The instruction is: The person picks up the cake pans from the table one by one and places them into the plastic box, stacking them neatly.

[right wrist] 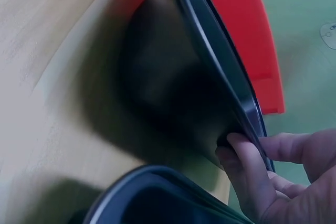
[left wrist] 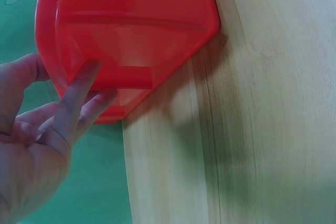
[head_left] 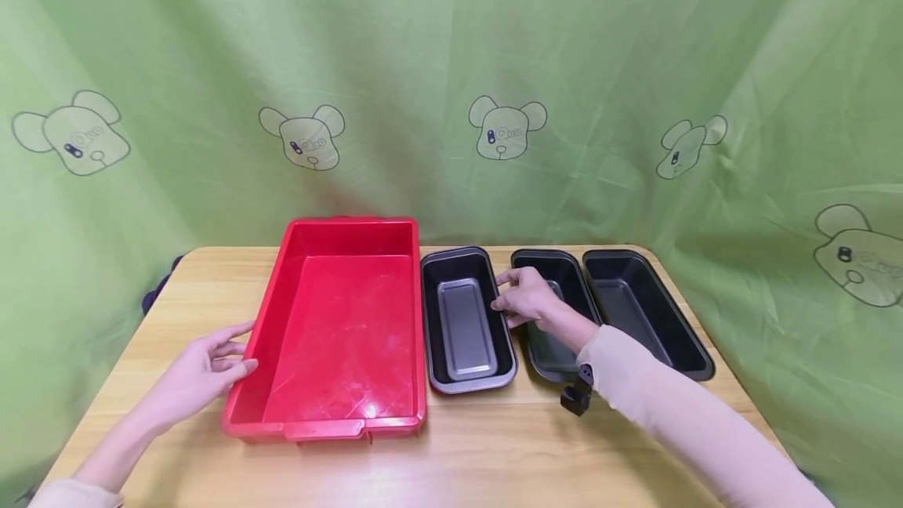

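Note:
My left hand is at the left side of a big red tray. Its thumb goes over the rim while the fingers touch the outer wall, as the left wrist view shows of the same tray. Right beside that tray lies a dark loaf pan, its rim looking doubled. Its right rim is pinched by my right hand. In the right wrist view the thumb is on the inner side of this pan and the fingers are curled against its outside.
Two more dark loaf pans stand to the right: a middle pan, partly behind my right forearm, and an outer pan near the table's right side. A green curtain with bear heads hangs behind the wooden table.

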A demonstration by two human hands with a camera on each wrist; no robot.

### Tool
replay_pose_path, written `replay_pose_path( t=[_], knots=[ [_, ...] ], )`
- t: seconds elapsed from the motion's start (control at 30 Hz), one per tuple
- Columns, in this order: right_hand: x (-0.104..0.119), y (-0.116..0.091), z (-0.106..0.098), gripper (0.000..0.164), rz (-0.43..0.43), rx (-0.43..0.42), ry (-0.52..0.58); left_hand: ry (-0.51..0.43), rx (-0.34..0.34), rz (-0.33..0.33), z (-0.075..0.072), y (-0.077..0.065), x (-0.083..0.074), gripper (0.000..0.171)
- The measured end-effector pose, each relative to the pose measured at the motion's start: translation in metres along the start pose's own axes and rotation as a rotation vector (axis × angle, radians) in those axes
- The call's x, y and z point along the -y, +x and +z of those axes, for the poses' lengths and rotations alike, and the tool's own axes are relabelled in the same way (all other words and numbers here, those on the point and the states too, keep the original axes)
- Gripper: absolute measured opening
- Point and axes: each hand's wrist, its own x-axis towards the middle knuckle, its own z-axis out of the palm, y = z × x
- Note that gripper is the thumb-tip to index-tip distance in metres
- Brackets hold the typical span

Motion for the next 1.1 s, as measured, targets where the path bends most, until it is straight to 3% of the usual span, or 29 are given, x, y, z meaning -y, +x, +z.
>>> replay_pose_path(
  t=[0.63, 1.1],
  knots=[
    [0.015, -0.024, -0.026, 0.064, -0.049, 0.015, 0.079, 0.010, -0.002, 0.010, 0.002, -0.001, -0.002, 0.073],
    [0.038, -0.038, -0.047, 0.068, -0.059, 0.018, 0.161, 0.028, -0.002, 0.007, 0.001, -0.001, -0.001, 0.075]
  ],
)
